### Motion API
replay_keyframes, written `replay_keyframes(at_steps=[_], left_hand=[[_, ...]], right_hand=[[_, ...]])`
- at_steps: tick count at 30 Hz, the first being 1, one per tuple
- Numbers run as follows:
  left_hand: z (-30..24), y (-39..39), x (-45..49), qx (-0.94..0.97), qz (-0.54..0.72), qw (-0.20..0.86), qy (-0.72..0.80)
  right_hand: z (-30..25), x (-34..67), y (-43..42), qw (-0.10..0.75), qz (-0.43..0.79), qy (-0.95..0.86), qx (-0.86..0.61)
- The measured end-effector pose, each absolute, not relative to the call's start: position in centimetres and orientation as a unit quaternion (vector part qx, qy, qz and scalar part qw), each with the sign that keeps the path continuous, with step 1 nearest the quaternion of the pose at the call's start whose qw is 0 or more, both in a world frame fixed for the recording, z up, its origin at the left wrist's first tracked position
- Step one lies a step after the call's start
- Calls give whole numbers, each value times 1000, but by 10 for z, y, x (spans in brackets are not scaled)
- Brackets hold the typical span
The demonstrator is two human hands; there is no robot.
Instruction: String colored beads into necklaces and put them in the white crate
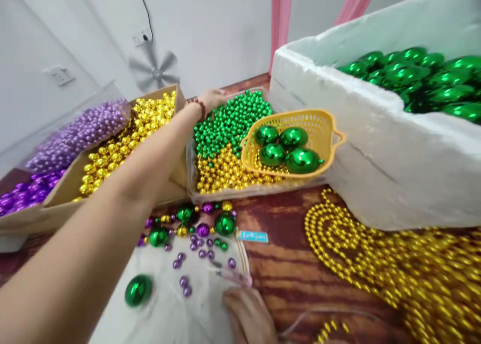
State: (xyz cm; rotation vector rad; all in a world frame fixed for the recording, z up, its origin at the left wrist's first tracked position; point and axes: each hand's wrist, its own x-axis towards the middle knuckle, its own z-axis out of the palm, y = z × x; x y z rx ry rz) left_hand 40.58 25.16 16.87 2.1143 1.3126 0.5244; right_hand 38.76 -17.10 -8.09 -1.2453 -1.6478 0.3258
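Green beads (229, 121) and gold beads (221, 171) fill a clear tray beside a yellow basket (323, 126) of green balls (287, 146).

Left hand (211, 99) far forward (arm fully extended); right hand (251, 315) low, palm down.

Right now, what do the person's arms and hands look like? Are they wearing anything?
No gloves. The left arm shows no sleeve, and a dark red bead bracelet sits at the wrist behind the left hand. Only part of the right hand shows, with nothing visibly worn.
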Motion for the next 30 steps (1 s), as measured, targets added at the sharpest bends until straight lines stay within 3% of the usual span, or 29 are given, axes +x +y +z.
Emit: replay_keyframes(at_steps=[6,11,14,21,26,30], left_hand=[[207,130,360,780,155,460,395],[154,38,316,764,114,513,374],[97,4,293,823,113,429,355],[5,-38,239,927,0,57,372],[-11,-37,221,944,-14,-20,330],[-9,-38,219,947,-21,-43,319]], right_hand=[[-60,383,-170,515,165,-659,-522],[-44,382,-175,525,140,-652,-528],[-31,384,-176,511,128,-668,-525],[-29,378,-174,430,94,-718,-539],[-25,370,-181,340,74,-750,-562],[-16,352,-189,179,121,-788,-577]])
